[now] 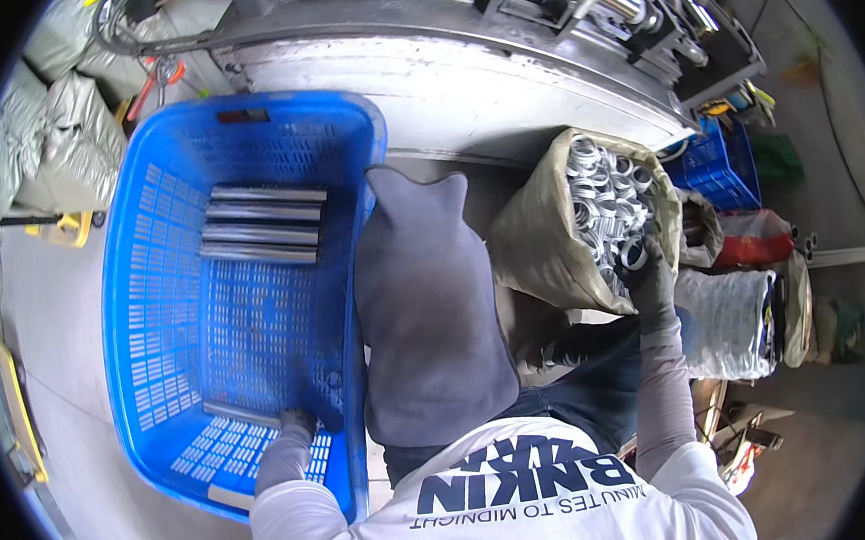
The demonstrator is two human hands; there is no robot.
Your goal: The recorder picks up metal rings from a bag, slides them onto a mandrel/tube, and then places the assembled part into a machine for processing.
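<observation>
Fingers (we can't tell how closed) of our left hand [298, 421] lie at a left-to-right tube [242, 414]; right hand [651, 283], at rings [612, 219].

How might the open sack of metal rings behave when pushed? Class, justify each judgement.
The sack probably feels heavy, since metal rings crowd its mouth. Its creased, uneven sides suggest it may sag. Rings heaped near the opening could spill if it tips.

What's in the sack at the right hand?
A heap of metal rings shows in the open sack. The right hand covers a small part; whatever lies under the top rings is hidden.
</observation>
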